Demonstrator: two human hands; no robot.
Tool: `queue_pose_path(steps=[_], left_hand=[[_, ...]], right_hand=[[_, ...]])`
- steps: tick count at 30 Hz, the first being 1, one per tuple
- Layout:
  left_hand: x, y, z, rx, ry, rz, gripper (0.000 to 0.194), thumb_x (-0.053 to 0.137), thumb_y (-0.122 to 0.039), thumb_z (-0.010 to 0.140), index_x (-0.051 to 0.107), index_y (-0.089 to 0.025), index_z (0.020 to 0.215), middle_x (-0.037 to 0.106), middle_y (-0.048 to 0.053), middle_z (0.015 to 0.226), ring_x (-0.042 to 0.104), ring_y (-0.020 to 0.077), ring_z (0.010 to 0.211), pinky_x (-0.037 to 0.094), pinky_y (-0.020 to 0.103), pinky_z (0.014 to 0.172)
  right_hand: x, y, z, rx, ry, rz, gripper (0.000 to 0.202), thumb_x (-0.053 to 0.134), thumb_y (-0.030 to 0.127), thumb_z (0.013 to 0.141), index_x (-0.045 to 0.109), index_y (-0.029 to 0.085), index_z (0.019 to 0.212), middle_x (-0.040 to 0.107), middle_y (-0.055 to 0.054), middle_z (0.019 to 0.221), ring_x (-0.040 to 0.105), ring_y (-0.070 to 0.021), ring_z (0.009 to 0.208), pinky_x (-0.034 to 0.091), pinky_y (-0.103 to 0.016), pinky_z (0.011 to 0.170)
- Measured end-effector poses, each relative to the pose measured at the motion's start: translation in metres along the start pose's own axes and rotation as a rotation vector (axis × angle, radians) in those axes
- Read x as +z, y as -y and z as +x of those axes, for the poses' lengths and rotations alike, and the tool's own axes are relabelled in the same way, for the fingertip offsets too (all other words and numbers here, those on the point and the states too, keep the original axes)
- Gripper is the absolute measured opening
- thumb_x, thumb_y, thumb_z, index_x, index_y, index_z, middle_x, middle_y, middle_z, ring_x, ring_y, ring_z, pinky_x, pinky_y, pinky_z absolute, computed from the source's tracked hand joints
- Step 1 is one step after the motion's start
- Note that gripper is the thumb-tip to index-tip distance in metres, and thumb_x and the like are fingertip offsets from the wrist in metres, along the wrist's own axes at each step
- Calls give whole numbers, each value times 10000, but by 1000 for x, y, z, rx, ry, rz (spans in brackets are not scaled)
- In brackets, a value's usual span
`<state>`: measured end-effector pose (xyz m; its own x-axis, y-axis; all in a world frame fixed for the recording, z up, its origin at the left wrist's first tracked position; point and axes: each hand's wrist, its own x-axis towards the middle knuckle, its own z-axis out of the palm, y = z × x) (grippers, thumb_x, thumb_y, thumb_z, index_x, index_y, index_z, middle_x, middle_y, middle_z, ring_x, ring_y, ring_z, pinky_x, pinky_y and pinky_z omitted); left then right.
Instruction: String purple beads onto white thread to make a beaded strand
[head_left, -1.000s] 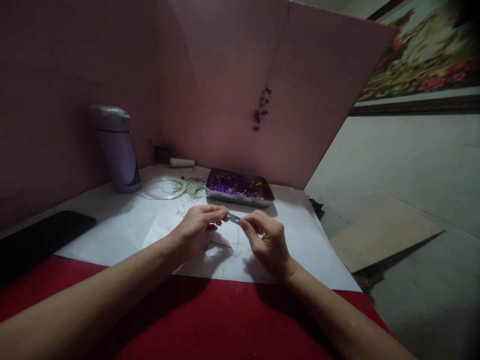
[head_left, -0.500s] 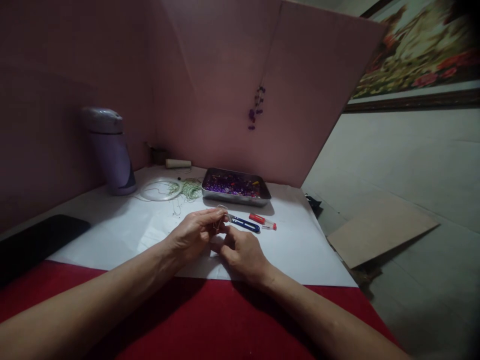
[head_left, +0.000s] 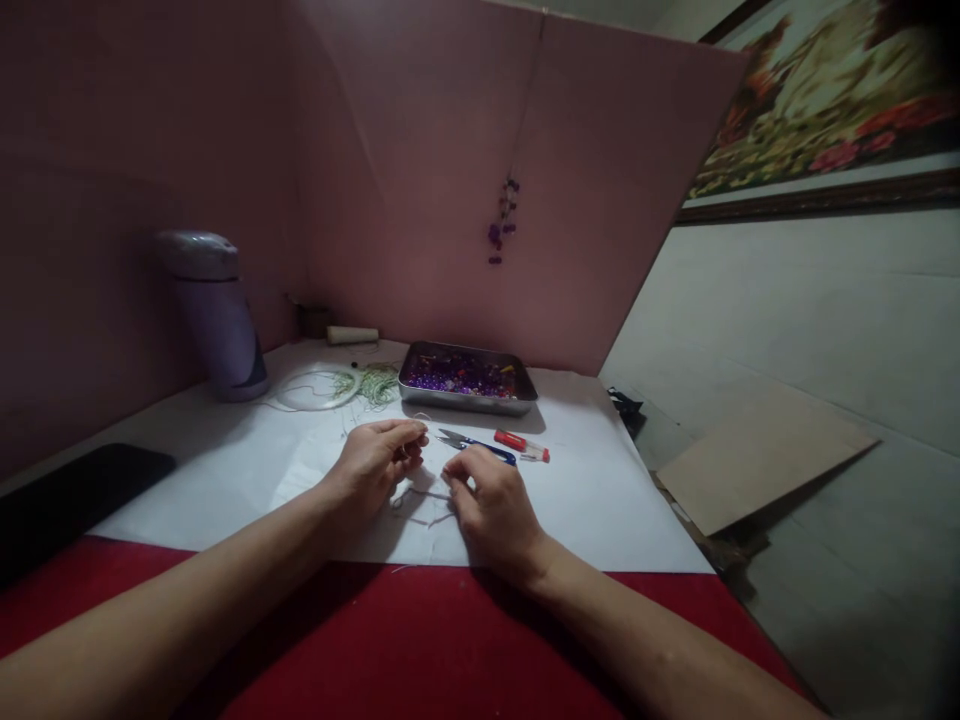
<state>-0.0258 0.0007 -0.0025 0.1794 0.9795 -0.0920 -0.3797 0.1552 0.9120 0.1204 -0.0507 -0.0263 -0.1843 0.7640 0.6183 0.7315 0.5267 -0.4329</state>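
My left hand [head_left: 381, 458] is closed in a pinch on a thin thread, a small loop of which [head_left: 423, 417] stands up above the fingertips. My right hand [head_left: 491, 505] is also pinched, thumb against forefinger, on what looks like the same thread; its fingertips are partly hidden. Slack thread [head_left: 420, 493] runs low between the two hands, over the white paper [head_left: 600, 500]. Just beyond my right hand lie thread snips [head_left: 480, 447] with dark blue handles, blades pointing left. Beside them is a small red-and-clear tool [head_left: 521, 444].
A metal tray [head_left: 469, 403] of purple beads stands behind the hands. To its left are green threads [head_left: 377, 383], a clear ring-shaped coil [head_left: 315, 390] and a purple bottle [head_left: 217, 320]. A black flat object [head_left: 90, 490] lies at left. A beaded strand [head_left: 499, 225] hangs on the pink panel.
My hands, close together before, have parted; the right has drawn down and the left slightly left. The snips' blades and the thread between the hands now show. The view has shifted slightly.
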Motion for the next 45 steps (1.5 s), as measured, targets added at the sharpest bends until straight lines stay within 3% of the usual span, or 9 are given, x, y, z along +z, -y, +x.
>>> queue_pose_path(steps=[5,13,21,29,35,41,45], left_hand=[[2,-1,-2,-20,-30,67,181,736,-205,542,621,-82,609,569,28,596,498,89,562,388,196,494],[4,3,-7,0,60,142,165,705,-226,587,609,-93,596,543,17,570,465,80,516,365,197,457],[1,12,-2,105,89,261,159,666,-238,635,572,-118,590,521,-13,550,459,72,462,380,210,452],[7,4,-9,156,102,443,137,630,-231,651,574,-122,588,520,-26,529,458,72,463,376,194,453],[7,3,-12,244,185,643,140,578,-241,687,626,-123,629,576,0,575,484,94,514,361,195,465],[3,7,-8,466,237,865,152,522,-191,742,650,-139,678,608,11,621,512,111,579,388,217,549],[2,6,-10,673,273,1030,152,517,-105,742,649,-144,678,597,14,653,503,115,623,386,232,601]], right_hand=[[-3,-7,1,-271,-143,-35,274,395,37,807,613,146,933,615,-117,925,579,-205,859,493,-343,741],[0,-3,-1,-293,-119,87,204,444,81,842,609,161,931,632,-97,875,594,-187,814,506,-318,706],[-1,6,-2,-32,-96,223,132,544,92,795,659,156,784,660,-53,752,603,-158,689,478,-268,650],[-1,8,0,209,-71,369,101,574,139,780,673,155,763,676,-44,727,625,-164,676,484,-270,647],[0,2,1,236,-109,455,106,541,110,781,612,171,832,653,-25,757,618,-149,683,488,-264,645],[2,0,1,266,-123,539,101,511,116,794,515,184,869,610,1,710,613,-136,622,485,-256,594],[0,0,3,265,-87,533,310,498,91,778,500,187,1072,601,16,701,609,-132,606,495,-259,597]])
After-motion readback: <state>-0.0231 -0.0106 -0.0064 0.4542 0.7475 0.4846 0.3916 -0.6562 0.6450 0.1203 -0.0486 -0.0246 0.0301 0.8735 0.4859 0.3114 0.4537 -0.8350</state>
